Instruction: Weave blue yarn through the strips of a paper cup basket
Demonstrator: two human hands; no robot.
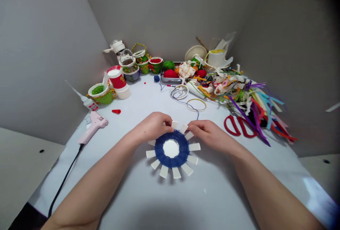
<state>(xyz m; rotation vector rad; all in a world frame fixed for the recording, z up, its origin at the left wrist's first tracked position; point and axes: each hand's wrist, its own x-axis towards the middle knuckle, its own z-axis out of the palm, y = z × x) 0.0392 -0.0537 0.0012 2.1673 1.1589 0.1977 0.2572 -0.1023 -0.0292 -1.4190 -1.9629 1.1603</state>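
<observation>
A flattened paper cup [171,148] with white strips spread out like rays lies in front of me, its round base showing in the middle. Blue yarn [159,148] is woven round the base between the strips. My left hand [157,126] is closed at the far edge, thumb and fingers pinching a strip of the cup. At the upper right edge my right hand [206,133] is closed, its fingertips beside a strip. A blue strand runs from behind the right hand to a small blue yarn ball [156,78]; the fingers partly hide where it enters the weave.
At left lie a pink glue gun [93,127] with a black cord, a glue bottle [89,103] and a red cap [116,111]. Red-handled scissors [240,126] and a heap of ribbons [261,107] are at right. Small baskets [101,94] and a metal tray [172,80] stand farther back.
</observation>
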